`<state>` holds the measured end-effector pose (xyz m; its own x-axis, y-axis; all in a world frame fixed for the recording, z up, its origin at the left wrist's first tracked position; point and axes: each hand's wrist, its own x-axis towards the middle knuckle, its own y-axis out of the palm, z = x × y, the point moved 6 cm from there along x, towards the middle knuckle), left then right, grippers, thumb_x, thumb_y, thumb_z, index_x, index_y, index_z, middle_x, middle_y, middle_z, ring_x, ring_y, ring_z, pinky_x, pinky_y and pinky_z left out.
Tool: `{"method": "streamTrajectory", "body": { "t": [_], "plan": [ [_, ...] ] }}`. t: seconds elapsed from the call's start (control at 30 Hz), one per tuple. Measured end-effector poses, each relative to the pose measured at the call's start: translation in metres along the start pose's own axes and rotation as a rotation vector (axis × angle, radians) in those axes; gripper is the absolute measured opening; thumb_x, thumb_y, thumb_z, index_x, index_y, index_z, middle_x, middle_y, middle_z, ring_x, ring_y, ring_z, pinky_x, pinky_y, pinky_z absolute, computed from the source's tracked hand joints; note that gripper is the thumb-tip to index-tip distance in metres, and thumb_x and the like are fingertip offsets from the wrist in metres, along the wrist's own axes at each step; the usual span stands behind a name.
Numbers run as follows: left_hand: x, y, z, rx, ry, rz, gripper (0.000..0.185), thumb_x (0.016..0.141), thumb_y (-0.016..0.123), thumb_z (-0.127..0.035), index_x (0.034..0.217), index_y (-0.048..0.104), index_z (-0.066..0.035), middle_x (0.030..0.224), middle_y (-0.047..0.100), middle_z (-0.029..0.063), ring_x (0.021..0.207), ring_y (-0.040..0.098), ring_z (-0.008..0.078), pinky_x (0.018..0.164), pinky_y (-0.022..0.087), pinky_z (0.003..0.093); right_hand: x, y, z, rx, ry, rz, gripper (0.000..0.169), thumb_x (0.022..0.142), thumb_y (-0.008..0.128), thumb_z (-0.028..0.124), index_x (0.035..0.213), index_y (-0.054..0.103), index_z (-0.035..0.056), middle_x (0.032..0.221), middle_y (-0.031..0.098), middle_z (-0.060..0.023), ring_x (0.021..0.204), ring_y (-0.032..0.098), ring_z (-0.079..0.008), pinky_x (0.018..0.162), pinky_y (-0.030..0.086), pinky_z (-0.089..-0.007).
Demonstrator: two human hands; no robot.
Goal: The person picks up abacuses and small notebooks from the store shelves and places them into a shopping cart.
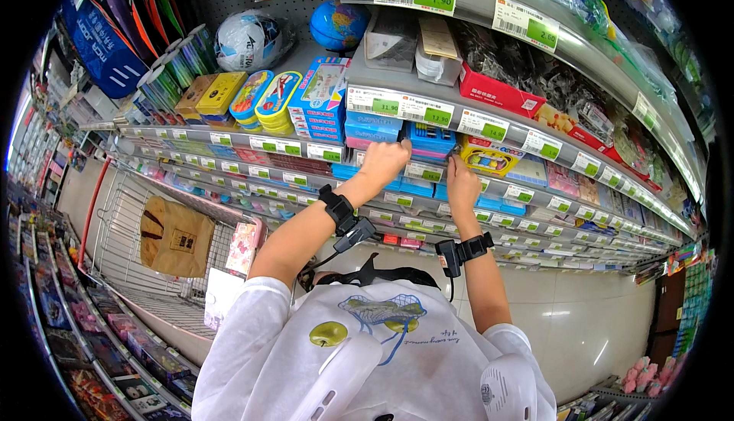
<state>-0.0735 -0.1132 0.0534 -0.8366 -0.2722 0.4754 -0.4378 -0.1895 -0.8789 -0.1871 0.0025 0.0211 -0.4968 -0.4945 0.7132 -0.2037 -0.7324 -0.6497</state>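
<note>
Between my two hands a stack of blue and pink boxes sits on a store shelf. My left hand is at the stack's left edge, its fingers curled and partly hidden. On the other side, the fingertips of my right hand reach the stack's right edge; whether either hand grips it cannot be told. Light blue boxes stand just left of the stack. A yellow box with a clear window is right of my right hand.
An upper shelf edge with price tags overhangs the stack. Farther left stand oval pencil tins, a globe and a wrapped ball. A shopping cart holding a brown paper bag stands at my left. Tiled floor lies below right.
</note>
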Motion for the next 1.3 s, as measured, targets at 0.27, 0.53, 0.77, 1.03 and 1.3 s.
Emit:
{"method": "streamTrajectory", "body": {
  "t": [0.27, 0.53, 0.77, 1.03, 1.3],
  "plan": [
    [-0.007, 0.006, 0.007, -0.009, -0.006, -0.127, 0.006, 0.071, 0.054, -0.009, 0.069, 0.049, -0.005, 0.049, 0.055, 0.0105, 0.043, 0.057, 0.0250, 0.038, 0.045, 0.0340, -0.004, -0.002, -0.003, 0.047, 0.025, 0.027, 0.019, 0.083, 0.056, 0.023, 0.087, 0.064, 0.0074, 0.056, 0.058, -0.0148, 0.046, 0.057, -0.0272, 0.043, 0.045, -0.0335],
    [-0.013, -0.008, 0.012, -0.111, -0.145, -0.271, 0.014, 0.080, 0.057, -0.023, 0.079, 0.058, -0.009, 0.044, 0.052, 0.0095, 0.039, 0.053, 0.0266, 0.036, 0.043, 0.0359, -0.004, -0.011, -0.007, 0.189, 0.115, -0.052, 0.019, 0.084, 0.057, 0.023, 0.091, 0.063, 0.0066, 0.054, 0.058, -0.0106, 0.042, 0.055, -0.0224, 0.038, 0.042, -0.0295],
    [-0.010, -0.008, 0.014, -0.118, -0.141, -0.266, 0.013, 0.080, 0.057, -0.021, 0.085, 0.058, -0.009, 0.047, 0.053, 0.0104, 0.039, 0.054, 0.0262, 0.036, 0.043, 0.0349, 0.000, -0.013, -0.007, 0.232, 0.127, -0.121, 0.016, 0.083, 0.058, 0.021, 0.088, 0.064, 0.0070, 0.053, 0.057, -0.0101, 0.041, 0.054, -0.0221, 0.037, 0.041, -0.0292],
    [-0.009, 0.006, 0.020, -0.109, -0.158, -0.250, 0.014, 0.080, 0.058, -0.021, 0.086, 0.057, -0.009, 0.052, 0.057, 0.0087, 0.042, 0.055, 0.0258, 0.038, 0.043, 0.0351, 0.002, -0.008, -0.010, 0.295, 0.139, -0.127, 0.012, 0.080, 0.061, 0.018, 0.085, 0.063, 0.0072, 0.050, 0.054, -0.0075, 0.039, 0.052, -0.0199, 0.039, 0.040, -0.0285],
    [-0.049, -0.041, 0.085, -0.486, -0.604, -0.542, 0.026, 0.078, 0.061, -0.019, 0.097, 0.055, -0.003, 0.045, 0.051, 0.0065, 0.035, 0.047, 0.0213, 0.037, 0.036, 0.0305, 0.007, -0.012, 0.017, 0.648, 0.190, 0.117, 0.027, 0.084, 0.056, 0.020, 0.104, 0.059, 0.0021, 0.051, 0.055, -0.0071, 0.043, 0.053, -0.0106, 0.042, 0.039, -0.0235]
  ]
}}
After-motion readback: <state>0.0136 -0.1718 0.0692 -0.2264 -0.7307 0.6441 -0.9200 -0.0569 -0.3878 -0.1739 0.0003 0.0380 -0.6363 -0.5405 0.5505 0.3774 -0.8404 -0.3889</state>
